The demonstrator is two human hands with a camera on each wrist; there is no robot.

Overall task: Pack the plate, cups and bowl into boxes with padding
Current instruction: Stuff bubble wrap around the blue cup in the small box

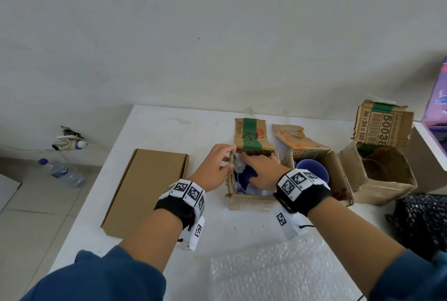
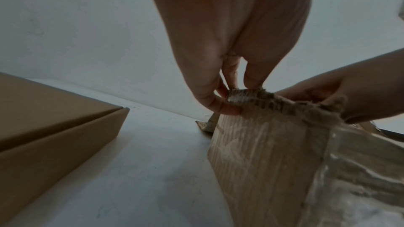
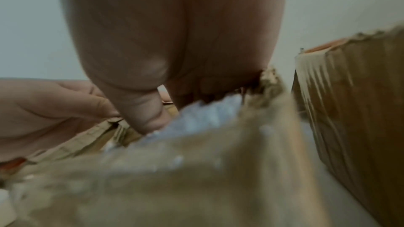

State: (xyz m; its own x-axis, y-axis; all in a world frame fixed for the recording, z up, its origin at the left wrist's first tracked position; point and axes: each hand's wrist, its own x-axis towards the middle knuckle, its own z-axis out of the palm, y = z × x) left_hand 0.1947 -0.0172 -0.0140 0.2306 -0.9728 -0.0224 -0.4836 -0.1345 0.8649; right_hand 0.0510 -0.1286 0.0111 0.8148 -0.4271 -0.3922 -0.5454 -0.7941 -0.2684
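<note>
Three small open cardboard boxes stand in a row on the white table (image 1: 169, 136). The left box (image 1: 251, 200) holds a blue dish (image 1: 243, 176) wrapped in clear bubble wrap (image 1: 238, 166). My left hand (image 1: 228, 159) pinches the top of this box's left wall (image 2: 262, 144), thumb (image 2: 227, 109) outside. My right hand (image 1: 249, 164) reaches into the box with fingers laid out on the bubble wrap (image 3: 203, 118); its thumb (image 3: 153, 118) touches the wrap. The middle box (image 1: 331, 167) holds a blue cup (image 1: 312, 167). A clear glass piece (image 1: 375, 170) sits in the right box (image 1: 387, 189).
A flat closed cardboard box (image 1: 145, 192) lies left of my hands. A clear bubble wrap sheet (image 1: 278, 274) lies at the table's near edge, with dark bubble wrap (image 1: 423, 223) at the right. A water bottle (image 1: 63, 172) lies on the floor to the left.
</note>
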